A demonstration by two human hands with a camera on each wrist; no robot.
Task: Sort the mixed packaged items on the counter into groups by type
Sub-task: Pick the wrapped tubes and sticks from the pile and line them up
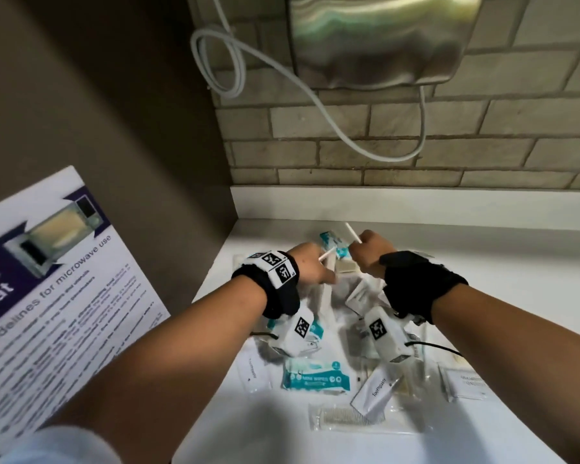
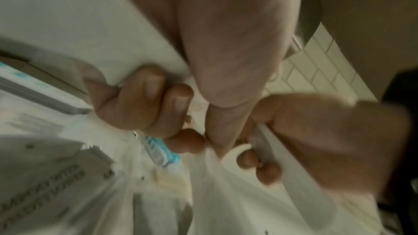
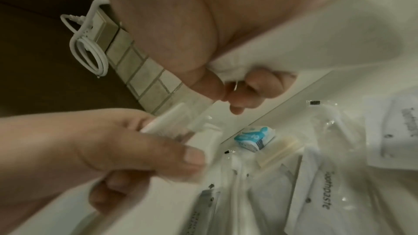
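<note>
Mixed packets lie heaped on the white counter [image 1: 482, 262]. My left hand [image 1: 312, 266] grips a white stick-shaped item [image 1: 327, 254] in a clear wrapper; the right wrist view shows it as a wrapped toothbrush [image 3: 167, 121]. Close beside it, my right hand [image 1: 369, 252] is fisted round another thin white stick [image 1: 352, 232]. Both hands hover over the far end of the pile. A small teal wipes pack [image 1: 334, 244] sits just behind them. Nearer me lie a larger teal mini-wipes pack [image 1: 315, 376], toothpaste sachets [image 1: 375, 386] and a wrapped comb [image 1: 342, 418].
A brick-tiled wall [image 1: 382, 155] backs the counter, with a steel dispenser [image 1: 382, 38] and a looped white cable [image 1: 221, 61] above. On the left, a brown wall carries a microwave notice [image 1: 47, 279]. A white sachet [image 1: 466, 383] lies at the pile's right side.
</note>
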